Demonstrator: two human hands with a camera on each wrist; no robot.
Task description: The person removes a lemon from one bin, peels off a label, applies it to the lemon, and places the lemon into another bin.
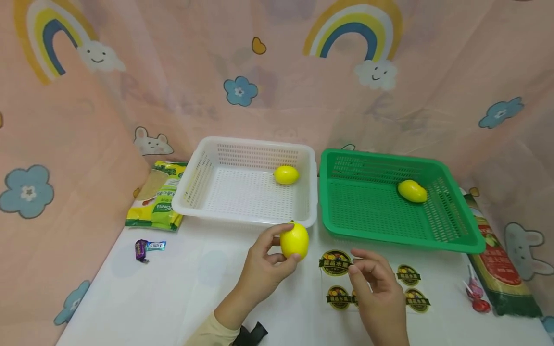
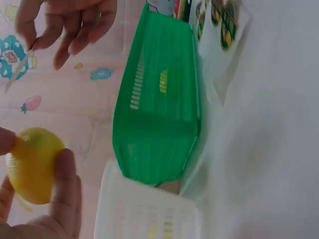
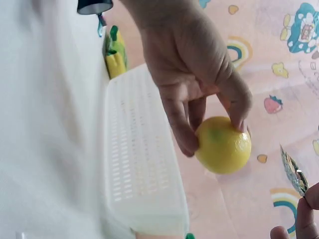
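In the head view my left hand grips a yellow lemon between thumb and fingers, in front of the white basket. The right wrist view shows the fingers around the sides of the lemon. My right hand pinches a round black-and-gold sticker at its edge, a little to the right of the fruit. Seen edge-on, the sticker stands off the fingertips in the right wrist view. Below the right hand lies a sheet of similar stickers, partly hidden by that hand.
One lemon lies in the white basket and another in the green basket. A yellow-green packet and wrapped candies are at the left. To the right are lollipops and a red-green bag.
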